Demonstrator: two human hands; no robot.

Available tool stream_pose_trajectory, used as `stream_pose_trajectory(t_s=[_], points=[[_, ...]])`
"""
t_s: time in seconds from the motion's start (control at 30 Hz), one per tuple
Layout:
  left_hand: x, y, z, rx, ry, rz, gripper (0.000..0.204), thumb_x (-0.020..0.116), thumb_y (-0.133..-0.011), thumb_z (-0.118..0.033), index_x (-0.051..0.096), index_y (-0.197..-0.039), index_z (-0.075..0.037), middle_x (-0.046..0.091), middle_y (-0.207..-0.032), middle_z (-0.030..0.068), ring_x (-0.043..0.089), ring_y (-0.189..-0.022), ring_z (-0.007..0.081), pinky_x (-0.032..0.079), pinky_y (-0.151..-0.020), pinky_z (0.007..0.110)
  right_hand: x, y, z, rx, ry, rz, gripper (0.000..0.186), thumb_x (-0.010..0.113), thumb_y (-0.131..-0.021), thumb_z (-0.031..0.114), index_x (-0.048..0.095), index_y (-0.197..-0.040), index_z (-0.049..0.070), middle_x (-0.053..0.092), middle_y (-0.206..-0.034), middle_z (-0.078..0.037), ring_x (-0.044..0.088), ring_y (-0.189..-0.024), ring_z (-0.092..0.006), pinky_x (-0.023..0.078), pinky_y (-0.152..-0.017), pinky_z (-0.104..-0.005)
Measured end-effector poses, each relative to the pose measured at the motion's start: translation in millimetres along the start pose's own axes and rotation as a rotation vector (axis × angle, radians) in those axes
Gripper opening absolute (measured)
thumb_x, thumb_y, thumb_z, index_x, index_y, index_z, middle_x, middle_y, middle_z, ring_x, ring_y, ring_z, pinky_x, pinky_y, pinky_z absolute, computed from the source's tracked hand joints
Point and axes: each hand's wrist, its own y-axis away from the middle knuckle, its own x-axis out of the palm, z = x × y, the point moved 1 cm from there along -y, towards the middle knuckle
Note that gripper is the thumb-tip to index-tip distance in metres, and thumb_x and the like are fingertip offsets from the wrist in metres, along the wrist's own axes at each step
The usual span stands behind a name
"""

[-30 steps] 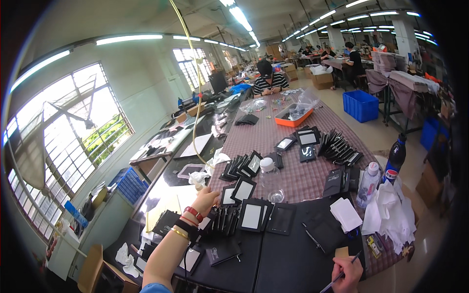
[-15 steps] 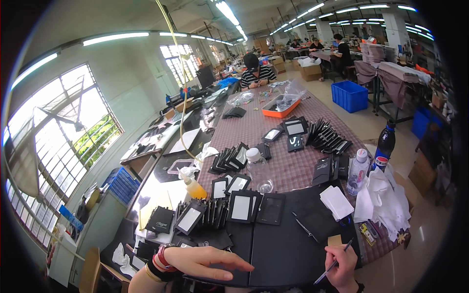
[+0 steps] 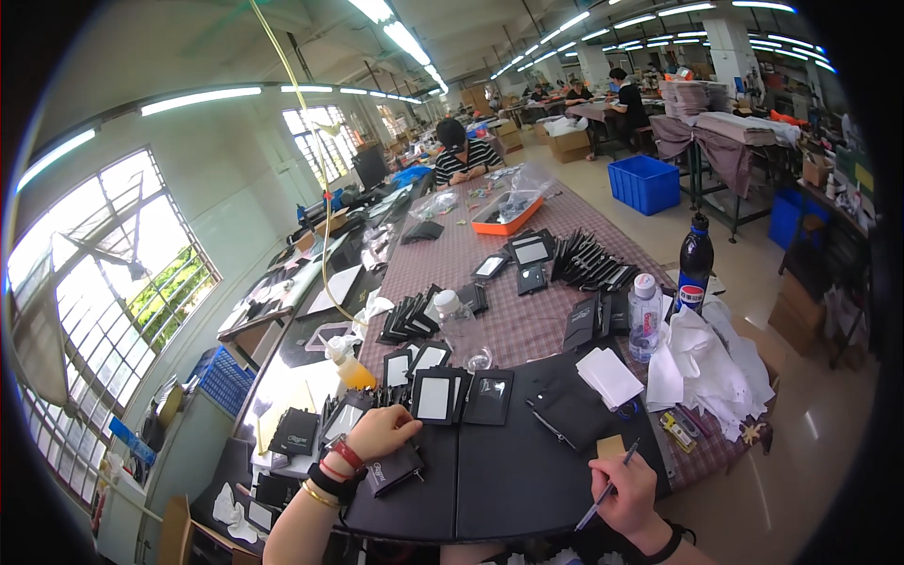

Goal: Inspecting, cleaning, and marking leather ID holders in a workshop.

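Observation:
My left hand (image 3: 381,431), wearing bracelets, is over the crowded black card holders at the left of the black work surface. Its fingers are curled together, and what they grip, if anything, is hidden. A black card holder (image 3: 395,471) with pale lettering lies just below that hand. Beside its fingers stands a card holder with a white window (image 3: 434,398). My right hand (image 3: 626,496) is closed round a slim pen (image 3: 595,509), held at a slant. Just beyond its fingers lies a small tan piece (image 3: 610,446). A flat black pouch with a zip (image 3: 565,414) lies farther up.
White cards (image 3: 609,378) lie at the right, beside a clear bottle (image 3: 645,320), a dark drink bottle (image 3: 695,266) and crumpled white cloth (image 3: 702,363). An empty clear bottle (image 3: 457,325) and a yellow-liquid bottle (image 3: 352,367) stand left. A person (image 3: 461,155) sits at the table's far end.
My left hand has moved up and forward from the near work surface to the card holders, and its fingers have curled. My right hand still holds the pen. The view has shifted slightly right.

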Motion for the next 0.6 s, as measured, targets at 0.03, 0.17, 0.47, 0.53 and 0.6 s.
stream_pose_trajectory(t_s=[0.03,0.17,0.47,0.53,0.6], points=[[2.5,-4.5,3.4,0.037,-0.072,-0.019,0.036,0.059,-0.089,-0.036,0.066,-0.094,-0.002,0.068,-0.078,0.0092,0.065,-0.071,0.019,0.051,-0.067,0.031,-1.0,0.9,-1.1,-0.004,-0.002,-0.004,0.015,0.065,-0.073,0.0,0.061,-0.087,0.003,0.064,-0.075,-0.01,0.061,-0.067,-0.0297,0.049,-0.061,-0.0349],[13.8,-1.7,-35.1,-0.023,0.267,0.311,0.031,0.056,-0.094,-0.033,0.065,-0.095,-0.003,0.064,-0.077,0.0009,0.058,-0.068,0.0071,0.047,-0.064,0.022,-4.9,4.4,-2.1,-0.018,-0.016,-0.033,0.017,0.065,-0.071,-0.001,0.061,-0.086,0.004,0.061,-0.072,-0.01,0.06,-0.065,-0.0296,0.048,-0.059,-0.036],[107.7,-21.0,-127.9,0.515,0.003,-0.15,0.075,0.067,-0.082,-0.047,0.043,-0.129,0.006,0.05,-0.125,0.0254,0.049,-0.119,0.0345,0.042,-0.099,0.039,-2.6,6.1,0.1,-0.024,-0.036,-0.067,0.015,0.066,-0.071,0.0,0.061,-0.085,0.005,0.061,-0.072,-0.011,0.06,-0.066,-0.0305,0.048,-0.057,-0.0367],[133.0,-47.6,-142.2,0.359,0.151,-0.101,0.081,0.067,-0.08,-0.05,0.042,-0.13,0.009,0.048,-0.125,0.0286,0.047,-0.12,0.0376,0.039,-0.102,0.04,-9.0,7.2,-6.2,-0.043,0.023,-0.067,0.014,0.066,-0.072,0.002,0.062,-0.085,0.006,0.06,-0.069,-0.01,0.059,-0.065,-0.0285,0.047,-0.055,-0.0354],[137.4,-56.0,-133.7,0.257,0.083,-0.152,0.081,0.071,-0.076,-0.051,0.045,-0.125,0.009,0.052,-0.119,0.0254,0.055,-0.108,0.0321,0.044,-0.095,0.037,-3.6,9.8,-7.0,-0.052,0.017,-0.068,0.012,0.066,-0.074,0.004,0.062,-0.086,0.008,0.057,-0.064,-0.007,0.058,-0.062,-0.0257,0.047,-0.053,-0.0334]])
